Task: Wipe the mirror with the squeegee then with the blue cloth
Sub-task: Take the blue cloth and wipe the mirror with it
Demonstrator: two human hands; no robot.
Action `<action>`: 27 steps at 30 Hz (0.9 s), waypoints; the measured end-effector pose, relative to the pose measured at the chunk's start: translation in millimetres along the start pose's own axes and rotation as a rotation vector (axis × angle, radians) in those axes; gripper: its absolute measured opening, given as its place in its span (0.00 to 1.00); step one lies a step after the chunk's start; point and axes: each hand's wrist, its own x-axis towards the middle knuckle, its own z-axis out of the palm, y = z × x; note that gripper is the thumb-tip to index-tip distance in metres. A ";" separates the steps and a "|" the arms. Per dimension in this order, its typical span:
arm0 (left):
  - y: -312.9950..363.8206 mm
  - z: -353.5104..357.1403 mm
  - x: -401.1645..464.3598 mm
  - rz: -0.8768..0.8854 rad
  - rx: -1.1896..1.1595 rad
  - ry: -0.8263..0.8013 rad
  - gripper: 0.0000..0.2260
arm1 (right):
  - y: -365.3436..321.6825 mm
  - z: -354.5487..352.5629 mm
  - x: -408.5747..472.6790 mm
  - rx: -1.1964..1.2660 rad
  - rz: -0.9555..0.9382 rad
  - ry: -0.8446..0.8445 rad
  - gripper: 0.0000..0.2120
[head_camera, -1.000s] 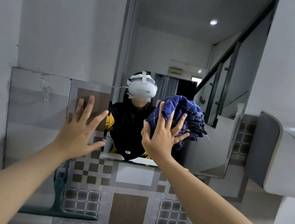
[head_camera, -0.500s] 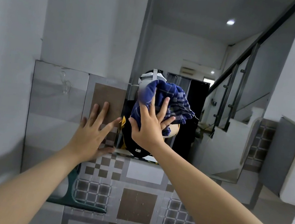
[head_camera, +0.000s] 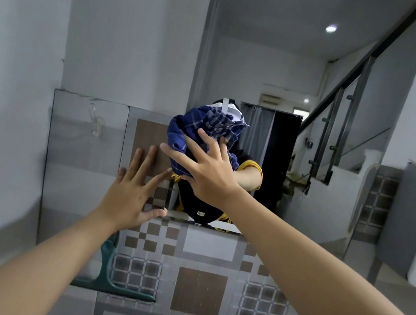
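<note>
Squeegee (head_camera: 114, 281) half behind left forearm

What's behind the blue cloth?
The mirror: the right hand presses the blue cloth against it. The glass there is covered, and the cloth hides most of the reflected headset.

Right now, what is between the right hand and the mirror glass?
In the head view, the bunched blue cloth lies between the right hand and the mirror.
</note>
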 end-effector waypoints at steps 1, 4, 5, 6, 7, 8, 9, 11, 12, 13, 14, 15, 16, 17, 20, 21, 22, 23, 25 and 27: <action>0.1 0.2 0.0 -0.001 0.001 0.004 0.43 | 0.1 -0.6 -0.3 -0.026 0.001 0.003 0.39; 0.5 0.2 -0.1 -0.003 0.011 0.005 0.42 | 2.3 -2.6 -3.1 -0.058 0.042 0.020 0.43; 0.5 0.3 -0.2 -0.003 0.015 0.004 0.42 | 3.2 -2.9 -4.4 -0.046 0.063 0.022 0.44; 0.4 0.6 -0.1 -0.003 0.023 0.002 0.42 | 4.3 -3.1 -5.5 -0.036 0.088 0.019 0.45; 0.3 0.8 -0.1 -0.004 0.030 -0.002 0.42 | 5.7 -3.0 -6.3 -0.037 0.120 0.014 0.46; 0.1 1.0 0.0 -0.005 0.031 -0.004 0.42 | 6.9 -2.9 -7.1 -0.046 0.160 0.007 0.47; 0.3 0.6 -0.1 -0.006 0.027 -0.005 0.42 | 8.2 -2.7 -8.3 -0.059 0.204 0.000 0.48; 0.6 -0.5 0.0 -0.004 0.011 -0.010 0.41 | 10.8 -2.3 -12.9 -0.075 0.288 -0.033 0.50; 0.7 -1.1 0.1 -0.003 0.001 -0.013 0.41 | 12.3 -2.2 -16.2 -0.077 0.318 -0.058 0.50; 0.8 -1.8 0.1 -0.003 -0.008 -0.015 0.41 | 14.1 -2.1 -19.8 -0.081 0.341 -0.078 0.50; 0.8 -2.2 0.2 -0.002 -0.014 -0.015 0.41 | 16.0 -2.2 -23.9 -0.083 0.366 -0.089 0.49; 0.7 -2.5 0.2 -0.001 -0.016 -0.016 0.42 | 17.7 -2.7 -28.2 -0.081 0.395 -0.094 0.49; 0.7 -2.5 0.4 -0.001 -0.015 -0.018 0.42 | 19.7 -3.8 -33.1 -0.075 0.424 -0.093 0.48; 0.4 -2.7 0.4 -0.003 -0.014 -0.020 0.43 | 22.2 -4.2 -38.2 -0.072 0.445 -0.091 0.48; -0.4 -2.2 0.2 0.007 -0.007 -0.012 0.43 | 31.9 -5.4 -55.1 -0.082 0.470 -0.080 0.48; -0.3 -2.3 0.1 0.012 -0.005 -0.008 0.42 | 36.0 -6.0 -61.6 -0.084 0.477 -0.069 0.49; -0.1 -2.4 0.3 0.014 -0.009 -0.004 0.42 | 40.4 -6.7 -68.5 -0.090 0.488 -0.059 0.48; 0.0 -2.2 0.4 0.013 -0.015 -0.002 0.43 | 44.7 -7.5 -75.9 -0.100 0.502 -0.047 0.48; 0.0 -1.4 0.5 0.010 -0.016 -0.001 0.44 | 54.0 -8.8 -92.3 -0.121 0.539 -0.026 0.48; -0.1 -1.2 0.3 0.017 -0.007 -0.001 0.43 | 66.1 -10.6 -110.6 -0.146 0.573 -0.021 0.48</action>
